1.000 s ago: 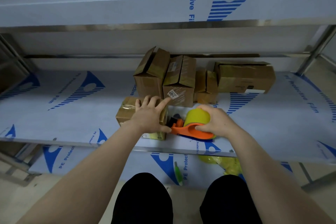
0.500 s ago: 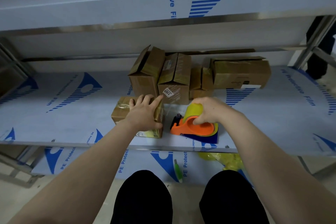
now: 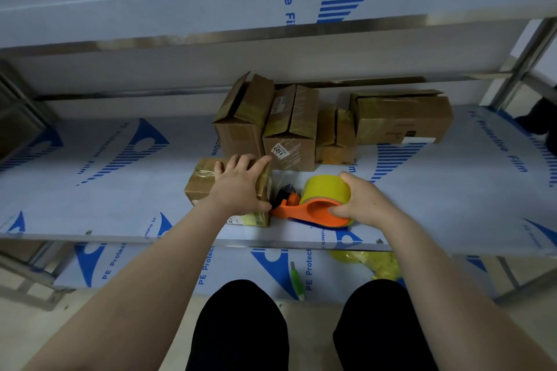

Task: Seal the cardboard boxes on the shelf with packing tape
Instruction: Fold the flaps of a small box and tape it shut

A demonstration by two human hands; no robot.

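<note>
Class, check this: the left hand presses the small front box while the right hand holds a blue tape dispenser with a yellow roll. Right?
No: the head view shows an orange tape dispenser, not blue. The left hand, small front box, right hand and yellow roll are as stated.

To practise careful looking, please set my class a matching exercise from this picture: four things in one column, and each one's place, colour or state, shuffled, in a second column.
Column 1
1. left hand
2. right hand
3. tape roll
4. box labelled 1107

Column 2
A. yellow
B. grips the orange dispenser
C. rests on the small front box
D. stands among the boxes further back on the shelf

Pairs: 1-C, 2-B, 3-A, 4-D
</note>
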